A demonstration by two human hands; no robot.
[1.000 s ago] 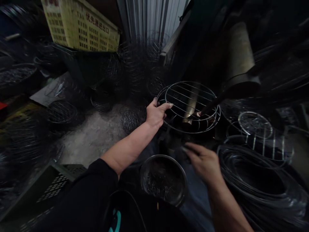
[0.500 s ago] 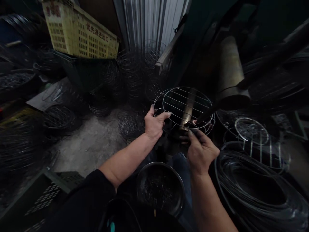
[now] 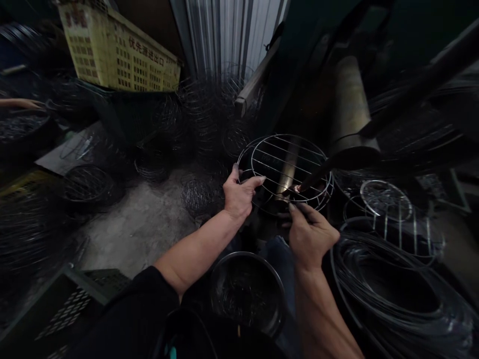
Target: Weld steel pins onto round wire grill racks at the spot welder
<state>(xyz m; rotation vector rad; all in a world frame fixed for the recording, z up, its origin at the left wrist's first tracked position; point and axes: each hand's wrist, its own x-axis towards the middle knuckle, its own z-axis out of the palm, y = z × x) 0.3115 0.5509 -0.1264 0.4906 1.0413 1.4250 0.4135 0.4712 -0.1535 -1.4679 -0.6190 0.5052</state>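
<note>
Wire rack [image 3: 290, 168]: I have it just right of the frame's centre, a round grid of thin bars with a second ring below, both hands at its near side.
Left hand [image 3: 238, 195]: curled round the rack's left edge with little opening, thumb laid over the upper ring, so I read a hold on the rim.
Right hand [image 3: 313, 237]: thumb and forefinger brought close together at the rack's near edge; I cannot tell whether they pinch the rim or some small piece.
Dark rod [image 3: 314, 174]: slants in from the right of the frame, its coppery tip over the rack, near the right fingertips.
Brass-coloured bar [image 3: 288, 172]: seen through the grid, below the rack.
Thick cylinder [image 3: 352, 102]: upper right of the frame, beside the rod.
Bowl [image 3: 245, 253]: bottom centre, below the hands, dim pieces inside that I cannot make out.
Wire coil [image 3: 354, 274]: lower right, loops lying in a loose heap.
Yellow crate [image 3: 149, 60]: upper left, resting on a dark bin [image 3: 119, 109].
Green crate [image 3: 103, 279]: lower left corner, partly behind the black sleeve [image 3: 160, 284].
Co-worker's hand [image 3: 28, 103]: far left edge, well apart from mine, too blurred for me to tell its grip.
</note>
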